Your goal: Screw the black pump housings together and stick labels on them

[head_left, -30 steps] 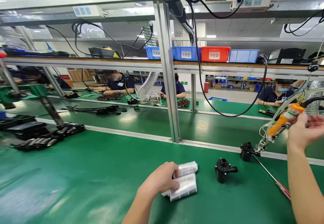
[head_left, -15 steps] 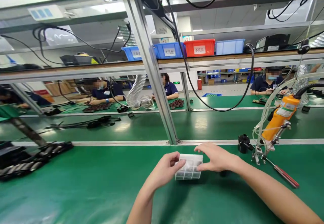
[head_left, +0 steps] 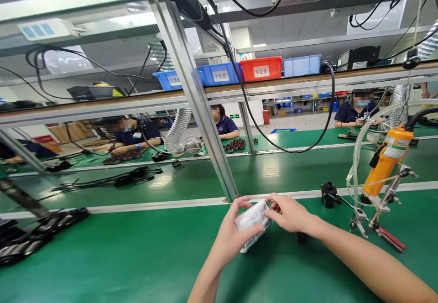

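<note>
A clear plastic box (head_left: pixel 251 218) with compartments is held tilted above the green work surface (head_left: pixel 137 257). My left hand (head_left: pixel 232 230) grips it from the left, thumb across the near side and fingers behind. At its upper right edge, the bent fingers of my right hand (head_left: pixel 287 212) are pressed together on the box. What lies inside the box is too blurred to make out. A small black part (head_left: pixel 301 237) sits partly hidden below my right wrist.
An orange electric screwdriver (head_left: pixel 388 161) on a metal stand, a black round part (head_left: pixel 329 195) and a red-handled screwdriver (head_left: pixel 392 239) are at the right. Black parts (head_left: pixel 51 230) lie left. A metal post (head_left: pixel 205 111) rises behind my hands. People work across the bench.
The box has turned from facing forward to a slanted, tilted position. My left hand has wrapped further around it, and my right fingers have closed on its right edge. The camera view has shifted.
</note>
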Demonstrator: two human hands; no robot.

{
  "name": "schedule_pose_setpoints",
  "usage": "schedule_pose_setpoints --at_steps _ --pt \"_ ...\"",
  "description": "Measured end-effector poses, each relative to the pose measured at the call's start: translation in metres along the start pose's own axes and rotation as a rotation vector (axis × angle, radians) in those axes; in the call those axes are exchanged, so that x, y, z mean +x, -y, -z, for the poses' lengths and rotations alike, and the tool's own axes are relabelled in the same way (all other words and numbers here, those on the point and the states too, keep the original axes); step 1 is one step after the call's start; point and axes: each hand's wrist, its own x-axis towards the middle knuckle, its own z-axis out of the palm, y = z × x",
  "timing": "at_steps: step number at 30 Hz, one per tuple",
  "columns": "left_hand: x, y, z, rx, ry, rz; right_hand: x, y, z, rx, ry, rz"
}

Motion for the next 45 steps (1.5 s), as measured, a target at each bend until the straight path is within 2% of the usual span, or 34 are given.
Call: schedule_pose_setpoints --at_steps 2,5,8,12,16,23,26,30,33,38,42,45 --pt "-0.002 -0.004 -0.002 0.013 0.047 -0.002 0.001 0.0 0.0 0.052 -0.033 0.016" --pt "-0.003 -0.008 -0.003 0.084 0.05 -0.047 0.002 0.003 0.0 0.105 -0.063 0.065" --pt "-0.001 -0.008 -0.001 0.123 -0.046 -0.07 0.002 0.008 0.001 0.125 -0.089 0.112" --pt "0.001 -0.003 -0.002 0.12 -0.195 -0.07 0.003 0.013 0.002 0.119 -0.192 0.148" --pt "-0.001 -0.002 -0.007 0.178 -0.25 -0.131 0.003 0.015 0.003 0.09 -0.237 0.199" --pt "-0.001 0.002 -0.01 0.218 -0.295 -0.121 0.003 0.01 0.001 -0.016 -0.282 0.309" --pt "0.001 0.003 -0.009 0.21 -0.28 -0.132 0.003 0.01 0.006 -0.097 -0.291 0.418" --pt "0.002 0.001 -0.012 0.149 -0.263 -0.121 0.001 0.012 0.015 -0.266 -0.249 0.641" --pt "0.002 0.002 -0.014 0.134 -0.246 -0.157 0.002 0.015 0.013 -0.319 -0.274 0.762" --pt "0.001 0.01 -0.02 0.112 -0.193 -0.207 0.005 0.014 0.001 -0.035 -0.306 0.645" --pt "-0.002 0.013 -0.025 0.099 -0.214 -0.189 0.003 0.015 -0.003 0.016 -0.272 0.608" --pt "-0.001 0.009 -0.021 0.141 -0.247 -0.138 0.001 0.021 0.002 0.091 -0.24 0.558"
